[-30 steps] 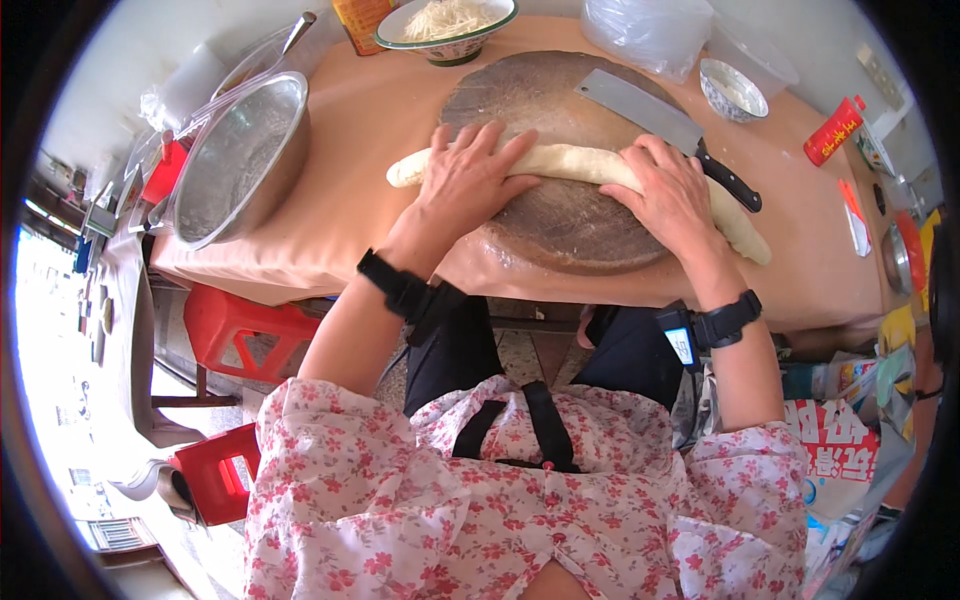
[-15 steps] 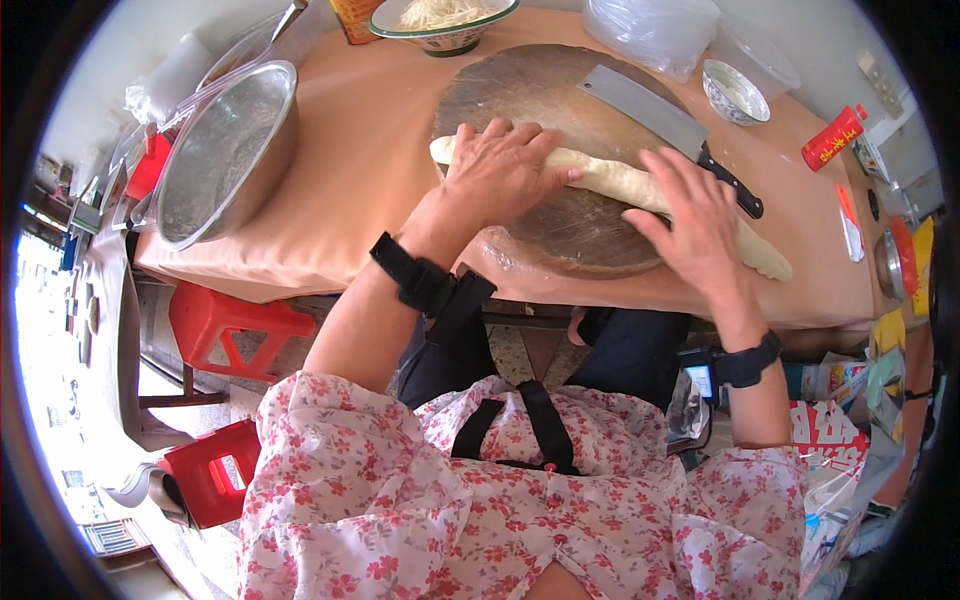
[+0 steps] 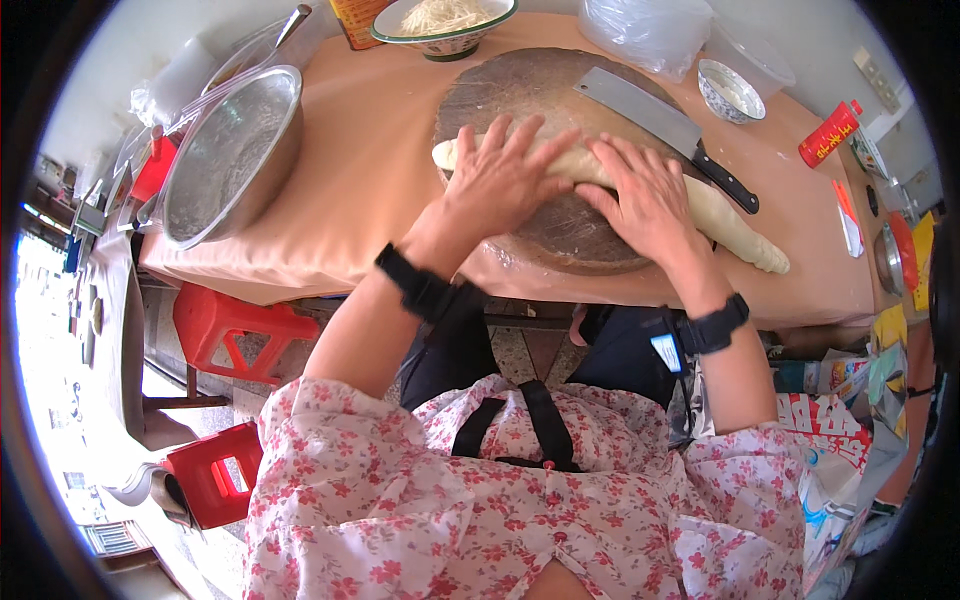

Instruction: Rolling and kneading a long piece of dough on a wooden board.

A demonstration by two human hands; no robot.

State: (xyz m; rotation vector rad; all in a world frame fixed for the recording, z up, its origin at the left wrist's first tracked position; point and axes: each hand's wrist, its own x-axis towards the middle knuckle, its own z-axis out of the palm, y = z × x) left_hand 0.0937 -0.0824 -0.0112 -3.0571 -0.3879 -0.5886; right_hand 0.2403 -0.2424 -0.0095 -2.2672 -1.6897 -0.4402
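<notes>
A long pale roll of dough [image 3: 735, 227] lies slantwise over a round wooden chopping board [image 3: 490, 92], its right end reaching past the board onto the table. My left hand [image 3: 503, 180] rests on the dough near its left end, fingers spread. Close beside it, my right hand [image 3: 643, 195] lies over the middle of the roll with the fingers stretched out. Both palms hide parts of the dough. Behind the roll, a cleaver [image 3: 645, 112] with a black handle lies on the board, the handle pointing toward the right end of the dough.
A large metal basin [image 3: 285, 150] stands at the left. At the back are a bowl of pale shreds [image 3: 445, 45], a clear plastic bag [image 3: 645, 35] and a small patterned bowl [image 3: 730, 92]. A red can [image 3: 830, 135] is at the right. Red stools [image 3: 235, 325] stand below the table's left side.
My right hand has moved left along the dough and come down on its middle, closer to my left hand. My left hand's fingers have spread wider.
</notes>
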